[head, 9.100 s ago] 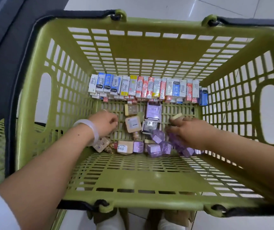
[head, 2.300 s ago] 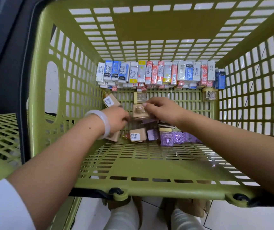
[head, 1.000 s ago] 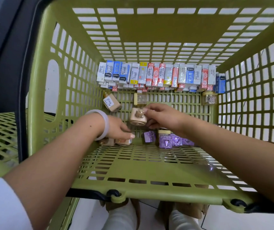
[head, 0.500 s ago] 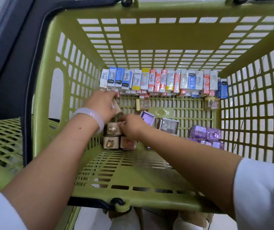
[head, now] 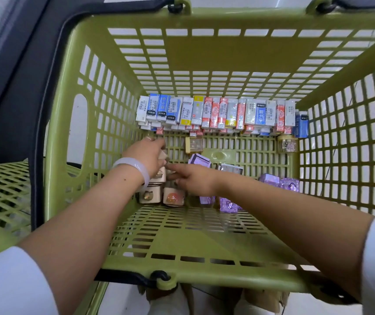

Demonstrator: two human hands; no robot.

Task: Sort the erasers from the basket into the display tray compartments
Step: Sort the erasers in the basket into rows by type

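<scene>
The green basket (head: 204,267) holds the erasers. Sleeved erasers (head: 223,114) stand in a row along its far wall. My left hand (head: 145,155), with a white bangle on the wrist, grips a beige eraser box (head: 164,156) near the left wall. My right hand (head: 195,179) reaches left, its fingertips pinching another beige eraser box (head: 160,175). Two more beige boxes (head: 159,197) stand just in front of that one. Purple eraser boxes (head: 279,181) lie at the right, with more (head: 227,204) under my right forearm. No display tray is in view.
Two clear boxes (head: 194,144) (head: 287,144) sit by the far row, and flat purple packs (head: 199,159) lie mid-floor. A second green basket (head: 0,194) is at the left, and a dark shelf edge (head: 23,64) runs behind it. My feet show below the basket.
My right hand carried a beige box from the middle to the left stack. My left hand rose from the near boxes and took hold of the labelled beige box by the left wall.
</scene>
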